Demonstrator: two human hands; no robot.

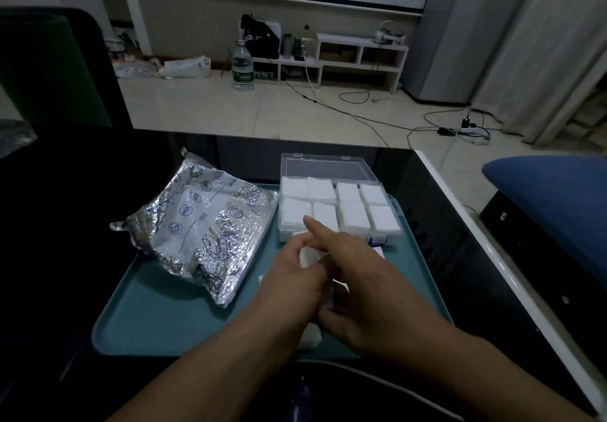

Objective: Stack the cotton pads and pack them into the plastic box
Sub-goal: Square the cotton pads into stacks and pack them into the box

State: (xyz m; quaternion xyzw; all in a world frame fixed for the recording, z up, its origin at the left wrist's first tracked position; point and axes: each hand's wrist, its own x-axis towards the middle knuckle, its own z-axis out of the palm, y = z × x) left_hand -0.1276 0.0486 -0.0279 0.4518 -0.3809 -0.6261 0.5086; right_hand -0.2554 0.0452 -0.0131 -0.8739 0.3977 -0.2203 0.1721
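Observation:
A clear plastic box stands open on the teal tray, its compartments filled with white cotton pads. Just in front of the box my left hand and my right hand meet over a small stack of cotton pads. The left hand's fingers curl round the stack. My right hand lies over it, index finger stretched toward the box, thumb underneath. More loose pads show on the tray below my hands.
A crumpled silver foil bag lies on the tray's left half. The tray sits on a dark table whose white edge runs along the right. A blue cushion is further right.

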